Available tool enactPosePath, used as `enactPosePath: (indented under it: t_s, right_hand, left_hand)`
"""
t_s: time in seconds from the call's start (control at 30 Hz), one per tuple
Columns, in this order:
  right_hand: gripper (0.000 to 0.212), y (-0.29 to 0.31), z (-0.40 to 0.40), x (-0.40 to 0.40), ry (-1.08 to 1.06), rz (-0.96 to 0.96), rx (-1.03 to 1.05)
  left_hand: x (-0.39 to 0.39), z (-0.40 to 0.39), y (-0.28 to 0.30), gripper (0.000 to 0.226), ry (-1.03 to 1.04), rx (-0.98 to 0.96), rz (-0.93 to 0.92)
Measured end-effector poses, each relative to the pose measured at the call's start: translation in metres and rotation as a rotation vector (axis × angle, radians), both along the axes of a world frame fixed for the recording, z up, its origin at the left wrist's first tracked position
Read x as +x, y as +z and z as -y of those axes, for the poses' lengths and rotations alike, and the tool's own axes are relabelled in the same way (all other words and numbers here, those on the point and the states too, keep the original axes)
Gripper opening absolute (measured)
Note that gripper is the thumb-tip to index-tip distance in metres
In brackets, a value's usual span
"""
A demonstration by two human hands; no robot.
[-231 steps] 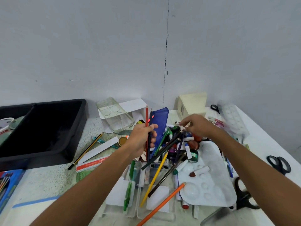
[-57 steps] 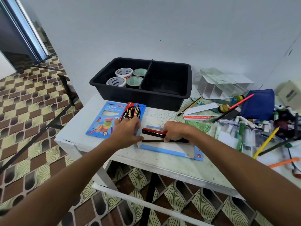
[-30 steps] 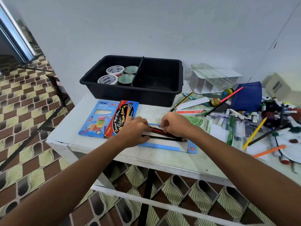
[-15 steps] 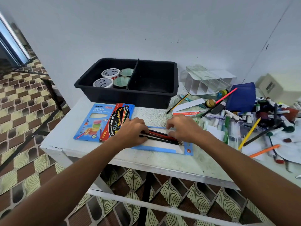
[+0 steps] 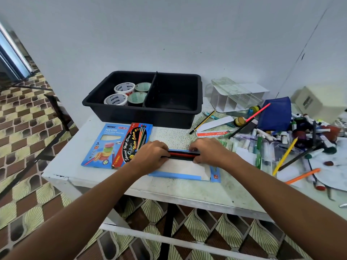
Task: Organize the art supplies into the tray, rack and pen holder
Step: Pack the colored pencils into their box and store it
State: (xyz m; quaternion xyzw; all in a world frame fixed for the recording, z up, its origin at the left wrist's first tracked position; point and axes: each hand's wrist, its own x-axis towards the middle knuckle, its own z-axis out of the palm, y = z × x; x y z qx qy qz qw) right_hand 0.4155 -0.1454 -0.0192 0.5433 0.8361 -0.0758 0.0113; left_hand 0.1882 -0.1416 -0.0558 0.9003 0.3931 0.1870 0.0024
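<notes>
Hands (image 5: pixel 180 154) gripping pencils (image 5: pixel 181 155)

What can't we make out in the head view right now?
- Pencils: both ends are covered by the left hand and right hand, so the count and each grip are unclear.
- Black tray: the near wall hides the floor of the right compartment.
- Supply pile: cut off by the right edge, and single items are too tangled to tell apart.
- Open pencil box: its label is too small to read.
</notes>
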Motion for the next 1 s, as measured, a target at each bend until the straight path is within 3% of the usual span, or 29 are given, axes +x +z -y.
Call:
enactPosePath:
  t_s: [0.4,0.53,0.77,1.0]
  right_hand:
    - [0.009,-0.009,0.004,0.007,0.039,-0.113,0.091]
    - [0.011,-0.009,0.003,0.011,0.044,-0.168,0.094]
    - [0.012,0.014,-0.001,0.045,-0.088,-0.519,0.109]
    - [0.010,0.033,0.006,0.137,-0.324,-0.652,0.172]
  left_hand:
    - [0.001,-0.004,0.001,0.009,-0.022,0.029,-0.044]
    - [0.009,-0.007,0.004,0.009,0.003,0.005,-0.050]
    - [0.059,-0.018,0.016,0.013,-0.005,-0.098,0.062]
    - [0.150,-0.030,0.041,0.030,-0.069,-0.258,0.195]
